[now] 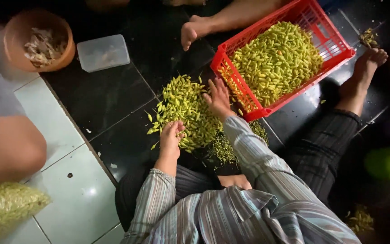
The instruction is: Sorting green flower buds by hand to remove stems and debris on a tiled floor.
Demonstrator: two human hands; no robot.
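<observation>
Left hand (171,135) fingertips are buried in the chilli pile (183,110).

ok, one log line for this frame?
left hand: on chilli pile, grip unclear | right hand: flat on pile by red crate | crate: full of chillies | floor: dark tile

Left hand (171,135) curled, right hand (218,96) flat

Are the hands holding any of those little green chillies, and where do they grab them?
The left hand is curled over chillies at the near edge of the pile; which part it grips cannot be told. The right hand lies flat on the pile, holding nothing.
</observation>
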